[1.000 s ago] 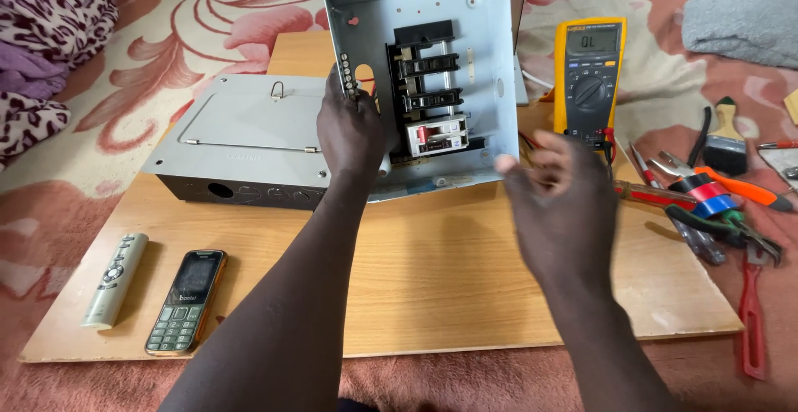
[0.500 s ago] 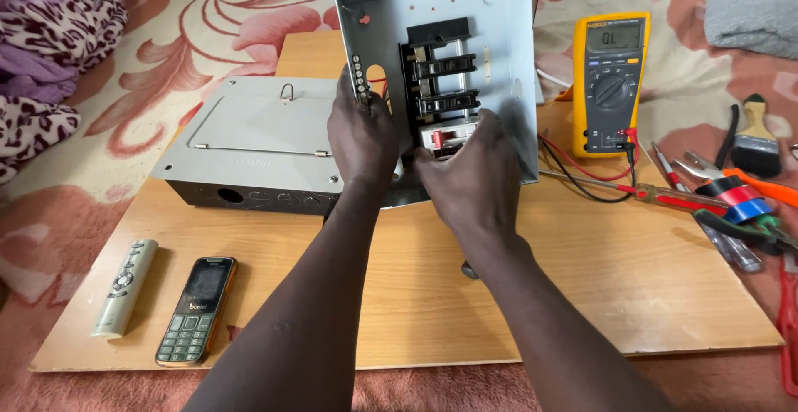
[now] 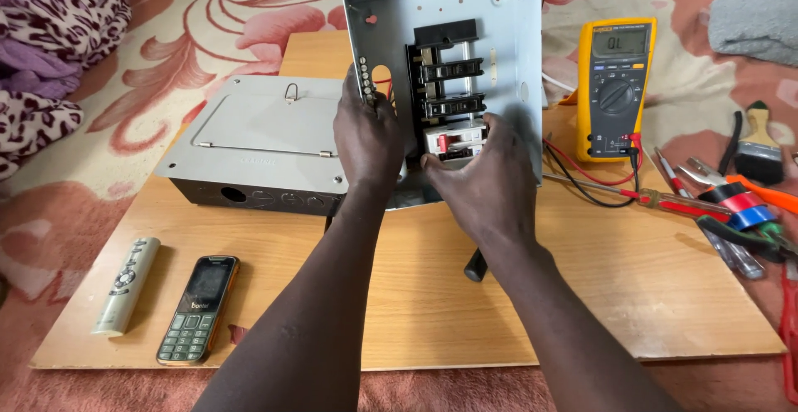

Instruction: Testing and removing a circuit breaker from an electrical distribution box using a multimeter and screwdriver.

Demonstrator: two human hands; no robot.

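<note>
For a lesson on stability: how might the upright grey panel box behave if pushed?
The panel box probably tips easily: it stands tall on a narrow edge, with the left hand touching it. Its sheet-metal walls look stiff. It may slide on the smooth wooden board.

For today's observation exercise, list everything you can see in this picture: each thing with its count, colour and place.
Breaker box: 1, grey, tilted up at board's back.
White breaker: 1, red switch, inside box.
Black breakers: 2, above it.
Cover: 1, grey, left of box.
Board: 1, wooden, on carpet.
Multimeter: 1, yellow, right of box.
Leads: red and black, below multimeter.
Phone: 1, dark, board's front left.
Remote: 1, pale, left of phone.
Tape rolls: red, blue, far right.
Brush: 1, black, far right.
Left hand: on box's left edge.
Right hand: at white breaker.
</note>
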